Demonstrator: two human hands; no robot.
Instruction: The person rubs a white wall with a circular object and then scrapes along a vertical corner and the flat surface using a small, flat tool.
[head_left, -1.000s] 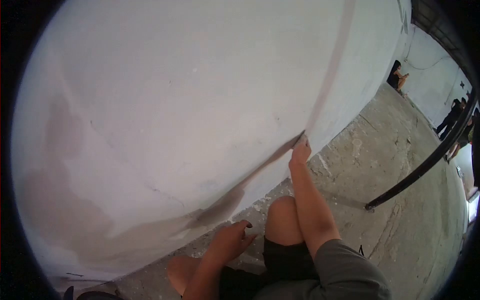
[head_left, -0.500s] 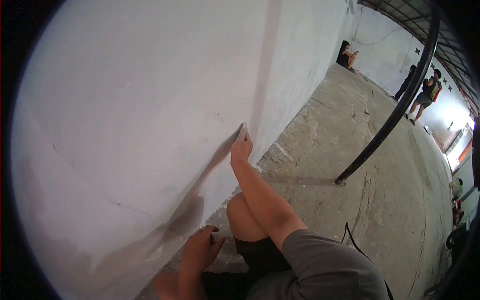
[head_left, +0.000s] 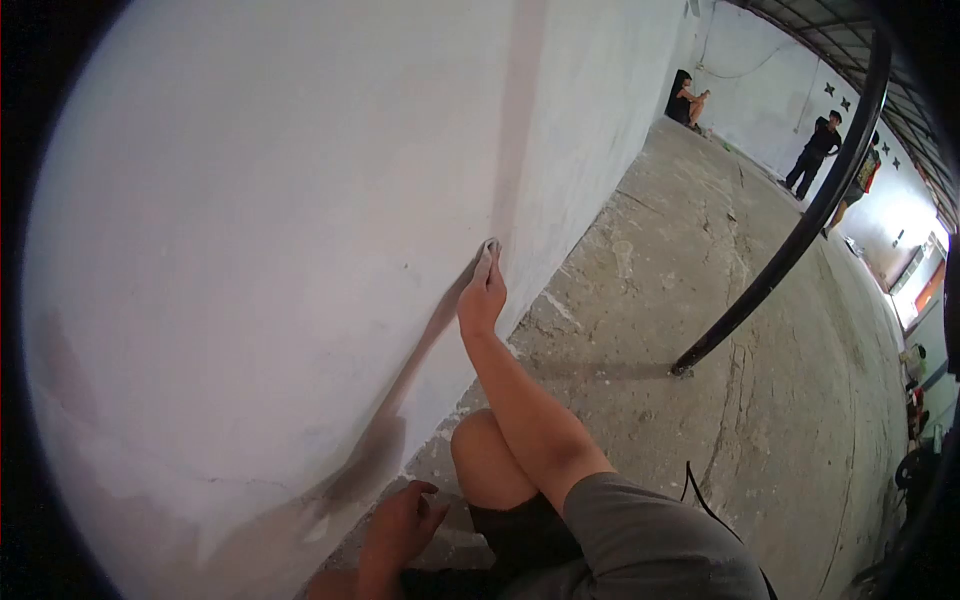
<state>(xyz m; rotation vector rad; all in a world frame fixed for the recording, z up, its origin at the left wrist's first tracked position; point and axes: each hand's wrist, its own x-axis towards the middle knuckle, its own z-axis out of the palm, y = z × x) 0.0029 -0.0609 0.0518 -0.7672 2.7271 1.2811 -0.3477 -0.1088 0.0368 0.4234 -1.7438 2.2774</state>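
My right hand (head_left: 483, 298) reaches out to the white wall (head_left: 300, 200), its fingers held together with the tips at the surface. Something pale and greyish shows at those fingertips, too small and dusty to name. Low by my bent knee (head_left: 490, 455), my left hand (head_left: 402, 522) hangs near the foot of the wall. Its fingers are loosely curled with the thumb apart, and nothing shows in them. Fine cracks (head_left: 240, 481) run across the lower wall, where the shadow of my arm falls.
A curved black pole (head_left: 790, 250) rises from the cracked concrete floor (head_left: 640, 290) to my right. A person (head_left: 690, 102) sits at the far wall; a person in black (head_left: 815, 155) stands further right, another partly behind the pole. Assorted items (head_left: 915, 400) line the right edge.
The view has shifted slightly. My right hand stays at the wall, now with a bit of the pale thing showing at its fingertips. The standing people appear in different places relative to the pole.
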